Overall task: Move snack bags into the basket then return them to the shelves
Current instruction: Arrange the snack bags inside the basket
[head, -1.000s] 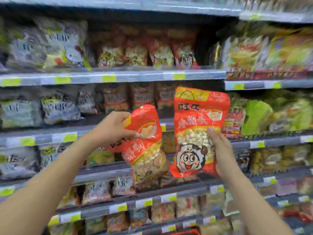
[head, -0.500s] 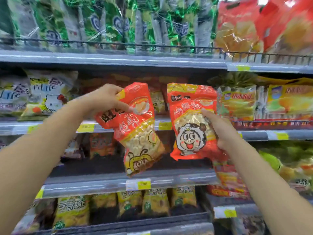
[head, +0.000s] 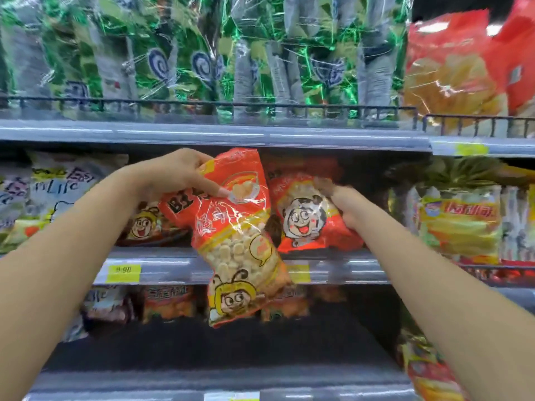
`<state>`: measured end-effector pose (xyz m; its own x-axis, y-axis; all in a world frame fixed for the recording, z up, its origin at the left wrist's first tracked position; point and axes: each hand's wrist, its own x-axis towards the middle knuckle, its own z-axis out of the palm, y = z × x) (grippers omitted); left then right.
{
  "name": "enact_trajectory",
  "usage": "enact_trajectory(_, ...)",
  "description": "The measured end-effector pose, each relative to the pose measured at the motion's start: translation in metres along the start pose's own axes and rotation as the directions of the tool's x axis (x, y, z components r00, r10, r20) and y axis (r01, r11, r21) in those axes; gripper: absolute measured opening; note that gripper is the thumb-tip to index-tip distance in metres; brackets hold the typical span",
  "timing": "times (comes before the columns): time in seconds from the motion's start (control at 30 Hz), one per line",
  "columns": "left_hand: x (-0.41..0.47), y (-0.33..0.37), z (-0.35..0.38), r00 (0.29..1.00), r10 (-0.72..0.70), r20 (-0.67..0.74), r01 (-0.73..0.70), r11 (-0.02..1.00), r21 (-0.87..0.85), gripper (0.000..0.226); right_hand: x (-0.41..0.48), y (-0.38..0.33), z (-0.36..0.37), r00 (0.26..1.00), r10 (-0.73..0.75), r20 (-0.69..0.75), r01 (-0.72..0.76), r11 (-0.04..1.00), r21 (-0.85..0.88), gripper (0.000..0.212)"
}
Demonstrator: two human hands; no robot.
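While the right hand [head: 344, 211] grips the far bag [head: 301, 218], the near bag [head: 240, 244], merely pinched by the left hand [head: 179, 175], could slip.

The front red snack bag [head: 240, 235] was glossy plastic film, crinkled, with white glare streaks and a clear window over pale puffs; the rear red snack bag [head: 307, 218] was the same shiny film, creased; the green bags [head: 179, 59] above were clear, highly reflective wrap, wrinkled all over; the shelf edge [head: 202, 134] looked like smooth grey painted metal with a soft sheen; the rail [head: 231, 104] was thin dark wire, matt; the price label [head: 123, 273] was matt yellow paper
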<state>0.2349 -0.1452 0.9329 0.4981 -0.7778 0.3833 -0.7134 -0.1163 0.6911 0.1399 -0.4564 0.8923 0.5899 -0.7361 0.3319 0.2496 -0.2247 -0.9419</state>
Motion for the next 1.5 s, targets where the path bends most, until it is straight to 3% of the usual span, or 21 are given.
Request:
enact_trajectory(0.17,0.008,-0.02,-0.014,0.998,0.0,0.056,0.0,1.0,0.002,0.043,-0.012,0.007,0.032,0.986,-0.112,-0.125,0.09,0.982,-0.165,0.055)
enact_trajectory(0.27,0.008,-0.027,-0.018,0.995,0.015,0.097,-0.015,1.0,0.0,0.044,-0.009,0.016,0.046,0.97,-0.212,-0.115,0.164,0.93,-0.329,0.038)
enact_trajectory(0.37,0.007,-0.033,-0.02,0.993,0.036,0.111,-0.035,0.999,-0.013,0.045,-0.018,0.015,0.056,0.926,-0.309,-0.219,0.059,0.688,-0.723,0.049)
enact_trajectory(0.43,0.004,-0.036,-0.02,0.992,0.051,0.118,-0.048,0.999,-0.025,0.045,-0.037,0.014,0.062,0.777,-0.552,-0.302,0.074,0.557,-0.827,0.057)
enact_trajectory(0.47,0.002,-0.038,-0.02,0.991,0.057,0.118,-0.054,0.998,-0.03,0.044,-0.053,0.014,0.067,0.688,-0.667,-0.286,0.19,0.545,-0.817,0.059)
enact_trajectory(0.5,0.0,-0.039,-0.02,0.992,0.062,0.114,-0.059,0.998,-0.032,0.042,-0.068,0.016,0.071,0.674,-0.699,-0.239,0.332,0.576,-0.747,0.06)
enact_trajectory(0.57,-0.003,-0.041,-0.02,0.992,0.074,0.099,-0.071,0.997,-0.033,0.039,-0.1,0.019,0.081,0.842,-0.539,0.025,0.494,0.752,-0.437,0.064)
enact_trajectory(0.6,-0.005,-0.042,-0.021,0.993,0.077,0.093,-0.074,0.997,-0.034,0.038,-0.113,0.021,0.086,0.889,-0.398,0.226,0.45,0.852,-0.268,0.064)
enact_trajectory(0.63,-0.007,-0.042,-0.021,0.993,0.08,0.087,-0.078,0.996,-0.033,0.038,-0.124,0.023,0.087,0.875,-0.291,0.387,0.374,0.914,-0.156,0.062)
enact_trajectory(0.73,-0.011,-0.042,-0.021,0.992,0.097,0.077,-0.094,0.995,-0.034,0.041,-0.137,0.027,0.087,0.78,-0.188,0.597,0.341,0.927,-0.154,0.056)
enact_trajectory(0.87,-0.014,-0.038,-0.021,0.993,0.111,0.04,-0.109,0.993,-0.038,0.04,-0.147,0.022,0.089,0.773,-0.229,0.591,0.385,0.911,-0.15,0.046)
enact_trajectory(0.93,-0.013,-0.039,-0.022,0.992,0.126,-0.012,-0.125,0.991,0.047,0.041,-0.147,0.022,0.09,0.78,-0.256,0.57,0.39,0.913,-0.123,0.041)
enact_trajectory(1.0,-0.011,-0.044,-0.02,0.977,0.155,-0.143,-0.127,0.974,0.186,0.063,-0.146,0.025,0.093,0.804,-0.274,0.527,0.378,0.921,-0.097,0.037)
enact_trajectory(1.07,-0.014,-0.056,-0.013,0.918,0.181,-0.352,-0.086,0.959,0.268,0.092,-0.14,0.028,0.098,0.841,-0.253,0.479,0.314,0.948,-0.05,0.039)
enact_trajectory(1.17,-0.024,-0.079,0.002,0.824,0.091,-0.56,-0.047,0.995,0.091,0.108,-0.126,0.028,0.107,0.895,-0.148,0.42,0.148,0.988,0.033,0.051)
enact_trajectory(1.27,-0.024,-0.101,0.015,0.911,-0.101,-0.399,0.058,0.991,-0.119,0.13,-0.114,0.018,0.123,0.907,-0.112,0.406,0.059,0.989,0.139,0.039)
enact_trajectory(1.33,-0.017,-0.103,0.019,0.946,-0.128,-0.298,0.076,0.981,-0.18,0.12,-0.107,0.01,0.138,0.912,-0.142,0.384,0.068,0.978,0.198,0.042)
enact_trajectory(1.37,-0.012,-0.103,0.02,0.95,-0.1,-0.297,0.045,0.982,-0.184,0.111,-0.102,0.007,0.144,0.918,-0.157,0.365,0.08,0.973,0.218,0.048)
enact_trajectory(1.43,0.001,-0.101,0.018,0.935,-0.06,-0.35,-0.021,0.974,-0.224,0.118,-0.095,0.0,0.155,0.938,-0.185,0.293,0.126,0.969,0.211,0.058)
enact_trajectory(1.5,0.012,-0.098,0.014,0.931,-0.032,-0.363,-0.084,0.951,-0.299,0.124,-0.09,-0.007,0.153,0.957,-0.233,0.17,0.229,0.972,0.046,0.061)
